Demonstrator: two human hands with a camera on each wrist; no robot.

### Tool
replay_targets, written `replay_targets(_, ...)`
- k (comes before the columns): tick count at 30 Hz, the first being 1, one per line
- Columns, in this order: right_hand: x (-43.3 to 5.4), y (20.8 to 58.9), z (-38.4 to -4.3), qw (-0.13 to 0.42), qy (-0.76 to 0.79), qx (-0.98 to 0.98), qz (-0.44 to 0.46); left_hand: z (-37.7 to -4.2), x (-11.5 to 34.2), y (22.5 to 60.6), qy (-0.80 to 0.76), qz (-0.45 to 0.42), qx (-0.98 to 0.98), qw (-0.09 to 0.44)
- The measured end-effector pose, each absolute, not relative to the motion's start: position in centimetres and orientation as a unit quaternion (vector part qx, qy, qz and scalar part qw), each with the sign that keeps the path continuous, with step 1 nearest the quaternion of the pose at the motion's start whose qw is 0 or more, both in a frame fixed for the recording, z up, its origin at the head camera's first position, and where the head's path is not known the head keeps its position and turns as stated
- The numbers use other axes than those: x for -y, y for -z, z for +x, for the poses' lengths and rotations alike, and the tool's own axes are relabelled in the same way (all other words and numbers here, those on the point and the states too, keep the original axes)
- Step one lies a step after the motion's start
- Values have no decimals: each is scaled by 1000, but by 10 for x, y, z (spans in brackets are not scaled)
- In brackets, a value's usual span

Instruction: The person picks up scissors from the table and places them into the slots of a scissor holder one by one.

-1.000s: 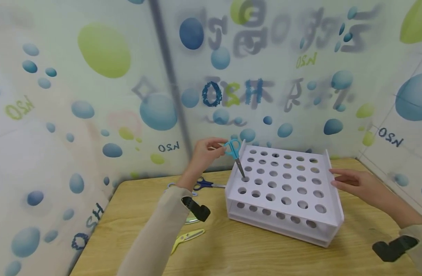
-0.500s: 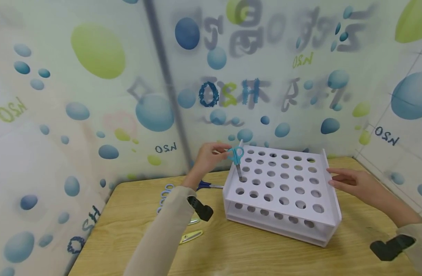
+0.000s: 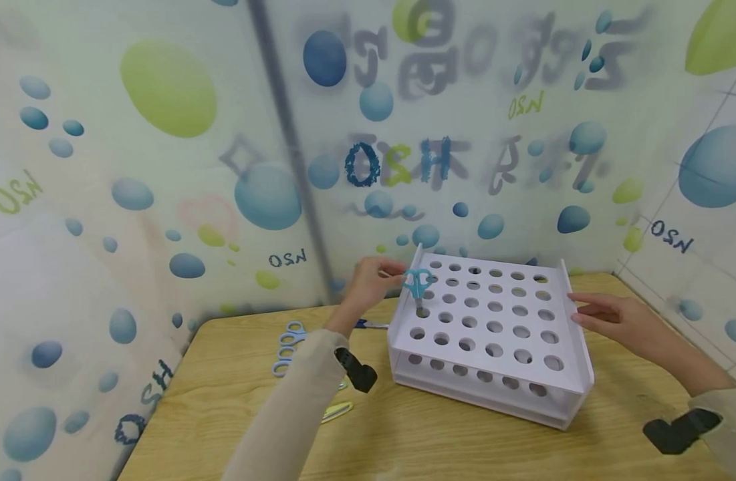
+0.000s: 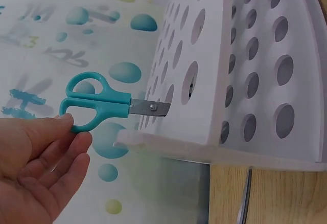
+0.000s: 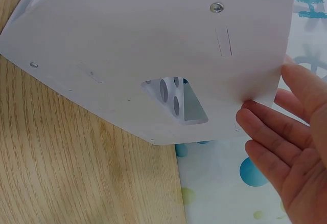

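Observation:
My left hand [image 3: 374,284] pinches one handle loop of teal-handled scissors [image 3: 418,284] between thumb and fingers. These scissors [image 4: 99,101] point blades-first into a round hole near the left side of a white rack [image 3: 491,347]; the blade tips are hidden inside it. Across the rack, my right hand [image 3: 614,321] touches the right side panel near its top edge. In the right wrist view, the fingers of that hand [image 5: 291,142] lie nearly straight against the panel's outer face, with the thumb at its edge.
Left of the rack on the wooden table [image 3: 211,381] lie scissors with light-blue handles [image 3: 288,341], dark-blue scissors [image 3: 370,325] and a yellow-handled pair [image 3: 337,411], partly behind my left forearm. A patterned curtain [image 3: 253,133] hangs behind the table.
My left hand has moved down and slightly right, lowering the teal scissors deeper into the hole. The scissors have become more upright. My right hand stays at the side panel.

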State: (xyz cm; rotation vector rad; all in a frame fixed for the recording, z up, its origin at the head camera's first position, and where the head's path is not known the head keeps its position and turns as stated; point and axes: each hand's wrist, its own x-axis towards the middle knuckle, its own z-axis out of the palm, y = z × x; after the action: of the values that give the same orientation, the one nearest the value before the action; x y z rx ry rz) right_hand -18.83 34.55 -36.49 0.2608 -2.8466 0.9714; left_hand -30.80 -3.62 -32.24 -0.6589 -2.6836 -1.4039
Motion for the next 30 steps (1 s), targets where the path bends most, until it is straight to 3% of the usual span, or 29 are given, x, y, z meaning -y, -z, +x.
replay_targets(30, -343, 365, -187, 59, -320, 942, 78, -304, 35, 347, 468, -216, 857, 8)
